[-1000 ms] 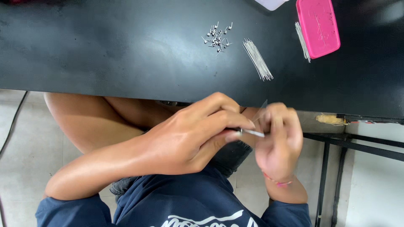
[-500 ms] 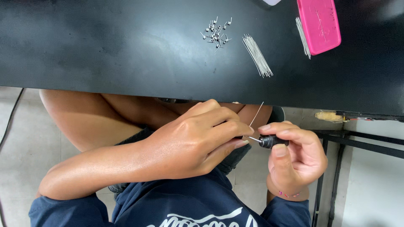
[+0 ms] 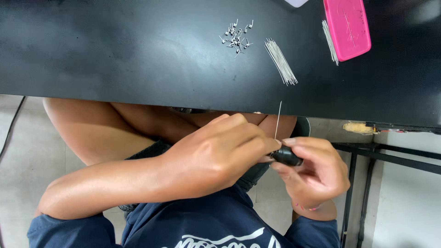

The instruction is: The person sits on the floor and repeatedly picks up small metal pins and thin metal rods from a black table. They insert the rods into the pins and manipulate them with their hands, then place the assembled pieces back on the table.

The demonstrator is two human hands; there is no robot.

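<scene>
Both hands work below the edge of the black table (image 3: 115, 55), over my lap. My left hand (image 3: 216, 156) pinches the lower end of a thin straight wire (image 3: 278, 119), which stands up toward the table edge. My right hand (image 3: 317, 177) grips a small black cylindrical tool (image 3: 287, 157). The tool's tip meets my left fingertips where the wire ends. The joint between wire and tool is hidden by my fingers.
On the table lie a heap of small metal coils (image 3: 236, 36), a fanned bundle of straight wires (image 3: 281, 62), a pink case (image 3: 347, 27) and a few more wires (image 3: 330, 41) beside it. A black metal frame (image 3: 390, 158) stands at the right.
My right hand has slid rightward out from under the left, so the black tool now shows. The wire has swung from slanted to nearly upright.
</scene>
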